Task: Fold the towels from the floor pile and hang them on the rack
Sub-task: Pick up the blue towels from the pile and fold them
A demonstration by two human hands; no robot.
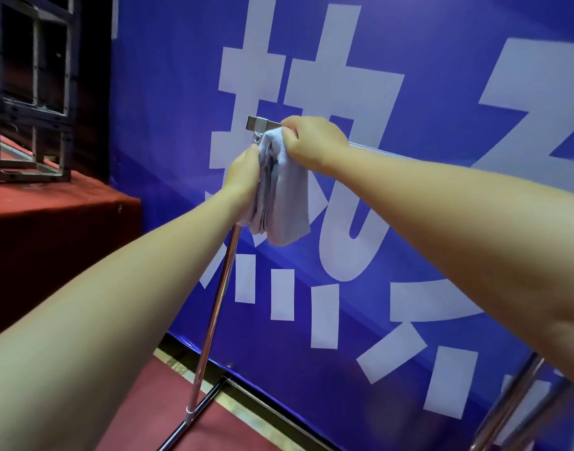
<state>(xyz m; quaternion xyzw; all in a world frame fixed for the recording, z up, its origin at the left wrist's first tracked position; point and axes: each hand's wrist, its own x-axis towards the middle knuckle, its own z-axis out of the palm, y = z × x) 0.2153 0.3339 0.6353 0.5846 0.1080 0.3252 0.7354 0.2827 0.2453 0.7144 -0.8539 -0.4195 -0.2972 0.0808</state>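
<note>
Towel [284,196] gripped by both hands [243,172] on rack [214,307].

Towel [284,203] pale lavender-grey; rack [214,310] shiny chrome; banner [441,76] blue, white characters; floor [155,418] red.

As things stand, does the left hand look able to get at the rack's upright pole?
Probably yes. The left hand holds the folded towel right beside the upright pole, with nothing between them, though it would have to let go of the towel first.

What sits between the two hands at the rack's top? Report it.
In the head view, the folded grey towel hangs over the rack bar, gripped between the left hand and the right hand.
</note>
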